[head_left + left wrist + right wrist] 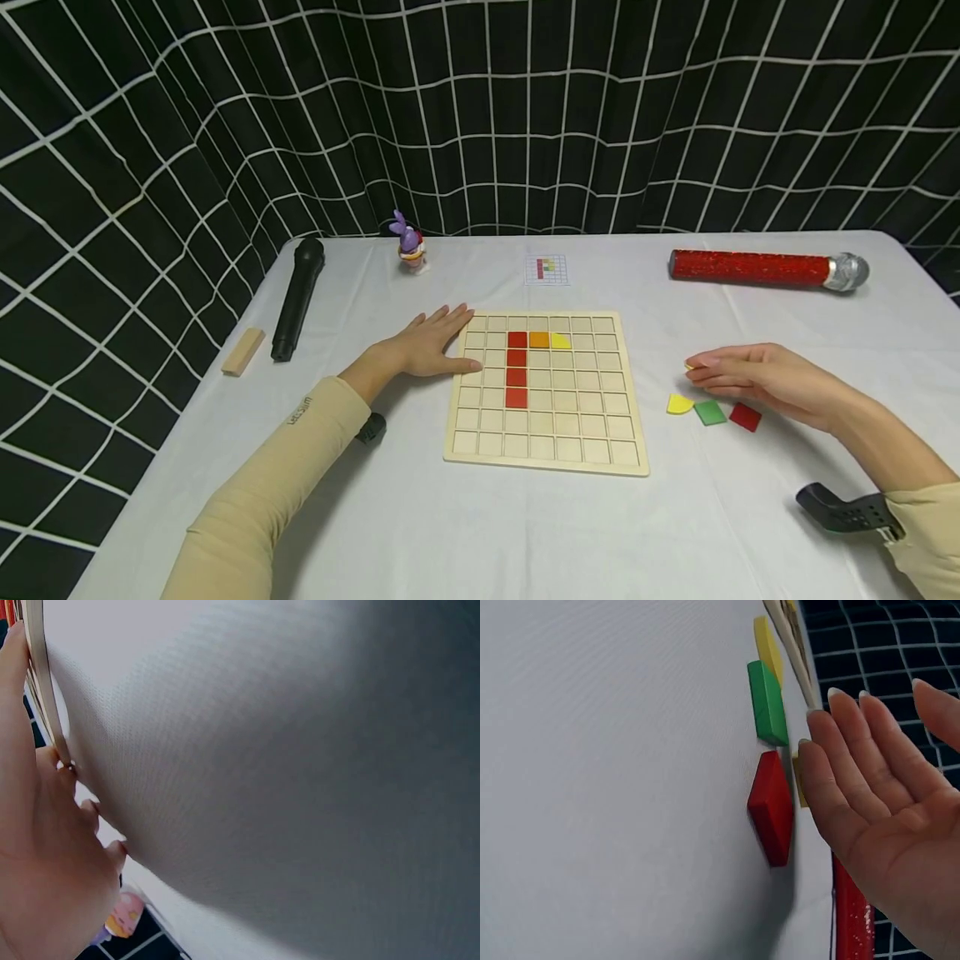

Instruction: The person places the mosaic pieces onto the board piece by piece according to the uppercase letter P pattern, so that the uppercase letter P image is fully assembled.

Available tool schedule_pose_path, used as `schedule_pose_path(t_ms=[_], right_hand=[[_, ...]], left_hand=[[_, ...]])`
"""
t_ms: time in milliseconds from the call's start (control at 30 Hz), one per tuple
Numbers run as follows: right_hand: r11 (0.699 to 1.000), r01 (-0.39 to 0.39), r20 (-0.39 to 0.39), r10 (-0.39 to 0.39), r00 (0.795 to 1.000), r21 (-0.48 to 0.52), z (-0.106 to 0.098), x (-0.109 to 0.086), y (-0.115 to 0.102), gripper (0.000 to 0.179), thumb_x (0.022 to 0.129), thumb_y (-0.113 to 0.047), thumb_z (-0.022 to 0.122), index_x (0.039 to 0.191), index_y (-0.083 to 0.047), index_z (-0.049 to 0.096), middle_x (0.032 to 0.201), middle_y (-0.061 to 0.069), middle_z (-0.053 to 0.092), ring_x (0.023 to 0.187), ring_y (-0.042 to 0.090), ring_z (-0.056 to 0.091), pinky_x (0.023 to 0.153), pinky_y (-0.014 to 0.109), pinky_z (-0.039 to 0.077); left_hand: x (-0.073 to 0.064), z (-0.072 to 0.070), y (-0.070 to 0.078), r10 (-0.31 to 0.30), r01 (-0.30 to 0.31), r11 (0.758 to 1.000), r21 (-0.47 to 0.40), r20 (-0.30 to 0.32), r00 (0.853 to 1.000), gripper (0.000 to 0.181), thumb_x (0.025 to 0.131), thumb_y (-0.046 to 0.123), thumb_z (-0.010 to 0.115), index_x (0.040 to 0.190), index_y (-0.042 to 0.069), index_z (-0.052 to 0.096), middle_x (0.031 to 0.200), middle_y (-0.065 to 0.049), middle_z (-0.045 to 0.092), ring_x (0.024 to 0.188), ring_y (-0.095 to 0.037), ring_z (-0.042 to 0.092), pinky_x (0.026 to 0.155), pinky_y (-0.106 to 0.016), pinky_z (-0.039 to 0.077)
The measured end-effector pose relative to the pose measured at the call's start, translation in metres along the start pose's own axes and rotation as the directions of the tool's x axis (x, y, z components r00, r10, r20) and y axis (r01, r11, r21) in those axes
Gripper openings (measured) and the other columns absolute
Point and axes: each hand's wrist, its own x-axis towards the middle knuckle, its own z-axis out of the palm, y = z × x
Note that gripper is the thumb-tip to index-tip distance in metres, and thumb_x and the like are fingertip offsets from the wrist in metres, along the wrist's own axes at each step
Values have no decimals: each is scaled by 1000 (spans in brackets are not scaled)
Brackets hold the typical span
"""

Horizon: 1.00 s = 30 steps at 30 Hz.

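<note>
A square wooden grid board (585,425) lies mid-table. In its cells sit a column of several red square tiles (517,357), an orange tile (539,340) and a yellow rounded tile (560,341). My left hand (429,343) rests at the board's left edge, fingers spread, thumb over the rim. To the right, my right hand (772,379) hovers with straight fingers above loose tiles: a yellow rounded one (680,404), a green square (709,412) and a red square (746,417). Another yellow tile (801,780) is partly hidden behind the right fingers.
A small printed grid card (547,270) with a coloured pattern lies behind the board. Around it are a purple-topped figurine (411,246), a black microphone (298,300), a wooden block (243,352) and a red glittery microphone (750,267). Black gridded cloth (525,108) hangs behind the table.
</note>
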Motion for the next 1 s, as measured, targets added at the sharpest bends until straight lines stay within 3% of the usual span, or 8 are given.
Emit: schedule_pose_path(t_ms=[433, 700, 767, 867, 933, 1000], right_hand=[[987, -37, -63, 28, 998, -154, -11, -11, 15, 58, 100, -31, 51, 137, 13, 40, 126, 18, 59, 102, 0, 61, 85, 22, 49], [971, -48, -60, 34, 998, -235, -15, -20, 21, 58, 100, -33, 51, 138, 10, 42, 130, 20, 56, 102, -3, 58, 85, 22, 49], [953, -59, -74, 39, 996, -298, -14, -21, 22, 57, 99, -36, 52, 138, 5, 45, 131, 18, 55, 107, 2, 57, 88, 28, 49], [925, -56, -77, 29, 997, -375, -14, -23, 24, 56, 98, -37, 54, 138, 1, 48, 132, 18, 54, 121, 22, 49, 94, 47, 44], [916, -48, -74, 20, 997, -398, -14, -23, 25, 54, 97, -36, 56, 137, -1, 49, 131, 16, 55, 122, 27, 47, 93, 47, 43], [929, -14, -44, -2, 999, -369, -15, -25, 27, 53, 96, -30, 59, 137, 2, 47, 129, 19, 56, 118, 24, 52, 91, 41, 46]], left_hand=[[0, -1, 1, -6, 6, 1000, 4, -1, 1000, 95, 86, 70, 46, 155, 18, 5, 159, 1, 1, 144, -21, -2, 114, -45, 0], [1, -1, 1, -15, 15, 1000, 5, -1, 1000, 96, 86, 70, 46, 155, 18, 5, 159, 1, 1, 144, -21, -2, 114, -46, 0], [1, -1, 1, -19, 19, 1000, 8, -1, 1000, 96, 86, 71, 46, 155, 19, 5, 159, 1, 1, 144, -21, -2, 114, -46, 0], [0, -1, 1, -21, 21, 1000, 7, -1, 1000, 96, 86, 70, 47, 155, 18, 5, 159, 1, 1, 144, -21, -1, 114, -46, 0], [0, 0, 1, -19, 19, 1000, 5, -2, 1000, 96, 86, 70, 47, 155, 18, 5, 159, 1, 1, 144, -20, -1, 114, -46, 0], [0, 0, 1, -14, 14, 1000, -1, -3, 1000, 96, 86, 70, 47, 155, 18, 6, 159, 0, 2, 144, -21, -1, 114, -46, 0]])
